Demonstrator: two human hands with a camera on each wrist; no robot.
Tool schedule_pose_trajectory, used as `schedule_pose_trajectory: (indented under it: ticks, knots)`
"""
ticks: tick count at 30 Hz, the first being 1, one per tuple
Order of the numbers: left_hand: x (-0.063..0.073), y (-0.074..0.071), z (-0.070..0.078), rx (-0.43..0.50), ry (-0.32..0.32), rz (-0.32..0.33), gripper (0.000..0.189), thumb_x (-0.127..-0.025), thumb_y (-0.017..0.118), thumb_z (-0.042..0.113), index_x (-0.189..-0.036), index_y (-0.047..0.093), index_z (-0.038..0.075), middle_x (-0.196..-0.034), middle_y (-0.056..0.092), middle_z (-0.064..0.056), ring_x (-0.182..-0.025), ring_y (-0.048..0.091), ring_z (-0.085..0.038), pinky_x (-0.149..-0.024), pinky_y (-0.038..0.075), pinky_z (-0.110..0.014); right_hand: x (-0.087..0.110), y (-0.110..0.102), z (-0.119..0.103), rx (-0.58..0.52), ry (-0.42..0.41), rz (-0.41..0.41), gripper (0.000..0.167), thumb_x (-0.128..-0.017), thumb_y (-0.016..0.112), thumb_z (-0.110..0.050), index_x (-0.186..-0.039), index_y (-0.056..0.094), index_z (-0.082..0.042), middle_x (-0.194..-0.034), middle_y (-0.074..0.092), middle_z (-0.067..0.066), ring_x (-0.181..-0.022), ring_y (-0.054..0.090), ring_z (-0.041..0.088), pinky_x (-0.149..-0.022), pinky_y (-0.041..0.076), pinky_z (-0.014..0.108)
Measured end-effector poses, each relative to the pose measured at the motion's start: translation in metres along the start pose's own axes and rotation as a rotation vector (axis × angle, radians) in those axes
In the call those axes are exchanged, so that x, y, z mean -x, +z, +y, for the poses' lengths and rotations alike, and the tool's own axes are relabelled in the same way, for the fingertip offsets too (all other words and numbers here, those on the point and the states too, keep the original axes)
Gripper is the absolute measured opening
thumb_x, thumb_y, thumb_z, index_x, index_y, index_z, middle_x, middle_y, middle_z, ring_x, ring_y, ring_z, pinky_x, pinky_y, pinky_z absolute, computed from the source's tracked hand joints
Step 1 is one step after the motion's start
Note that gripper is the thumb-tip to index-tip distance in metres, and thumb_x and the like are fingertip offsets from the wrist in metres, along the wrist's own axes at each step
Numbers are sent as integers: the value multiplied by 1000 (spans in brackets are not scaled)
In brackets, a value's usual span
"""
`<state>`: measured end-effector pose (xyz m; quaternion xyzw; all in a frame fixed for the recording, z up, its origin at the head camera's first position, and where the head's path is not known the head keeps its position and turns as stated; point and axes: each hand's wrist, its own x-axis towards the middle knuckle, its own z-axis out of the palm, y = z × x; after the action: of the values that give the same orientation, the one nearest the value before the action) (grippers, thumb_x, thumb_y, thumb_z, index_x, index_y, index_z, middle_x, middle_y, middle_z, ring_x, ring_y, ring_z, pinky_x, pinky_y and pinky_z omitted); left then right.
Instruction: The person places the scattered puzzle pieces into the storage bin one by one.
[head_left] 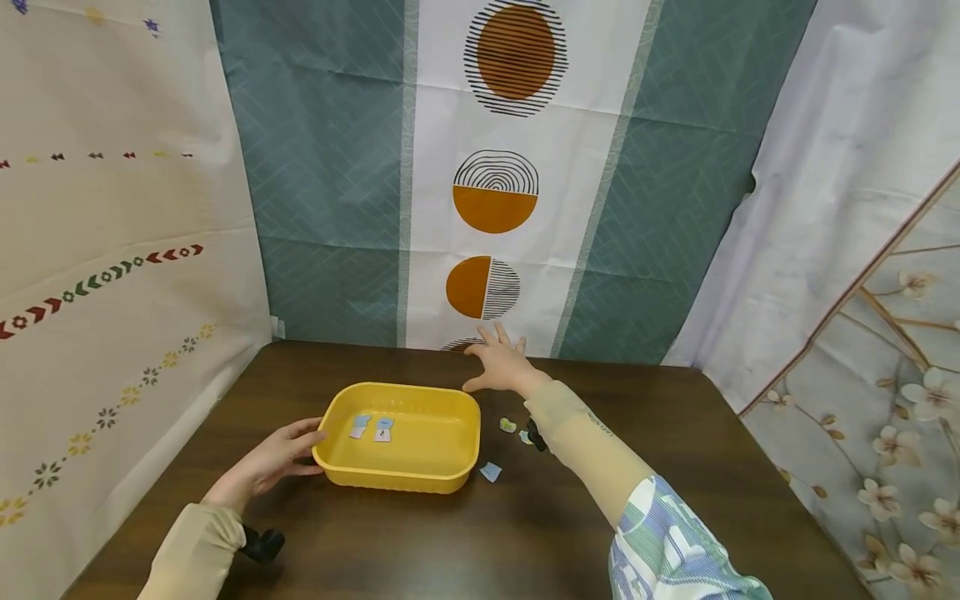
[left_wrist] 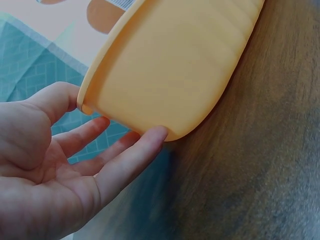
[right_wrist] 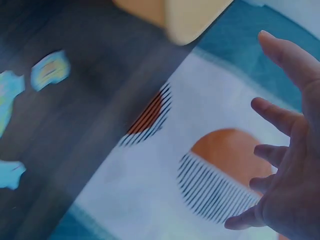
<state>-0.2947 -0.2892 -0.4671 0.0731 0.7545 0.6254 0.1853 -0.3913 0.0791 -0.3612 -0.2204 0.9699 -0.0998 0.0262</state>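
A yellow plastic tray (head_left: 397, 482) stands on the brown table. My left hand (head_left: 273, 458) grips its left end, one fingertip over the rim and the thumb low against the wall; the left wrist view shows the fingers (left_wrist: 125, 162) around that end. Inside the tray lie small light-blue and white pieces (head_left: 383, 430), in two groups toward the left. My right hand (head_left: 504, 364) is stretched out above the tray's back right corner, fingers spread and holding nothing. Small flat pieces lie right of the tray: a light-blue one (head_left: 491, 472), a yellow-green one (head_left: 507, 425) and one (head_left: 526, 437) partly behind the forearm.
The brown table (head_left: 405, 550) extends around the tray on every side. Behind it hangs a teal and white cloth (head_left: 322, 167) with orange circles. Patterned white cloth (head_left: 112, 292) closes off the left, and a floral cloth (head_left: 885, 433) the right.
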Motion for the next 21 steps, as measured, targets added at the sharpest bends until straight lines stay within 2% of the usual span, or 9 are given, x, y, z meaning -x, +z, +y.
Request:
schedule_pose_trajectory:
  ticks: [7, 21]
  knots:
    - [-1, 0, -2, 0, -7, 2, 70, -105, 45, 26, -151, 8, -13, -146, 26, -41, -107, 63, -23, -89, 58, -43, 12, 7, 36, 24, 86, -36, 75, -83, 76, -45, -147, 47, -17, -164, 12, 12, -150, -4, 40, -110, 5, 78]
    - [-1, 1, -1, 4, -9, 2, 69, -106, 44, 24, -151, 8, -14, -145, 26, -41, -107, 62, -22, -89, 58, -44, 44, 22, 100, -31, 166, -50, 67, -85, 76, -37, -140, 52, -9, -162, 14, 21, -148, -2, 48, -105, 2, 83]
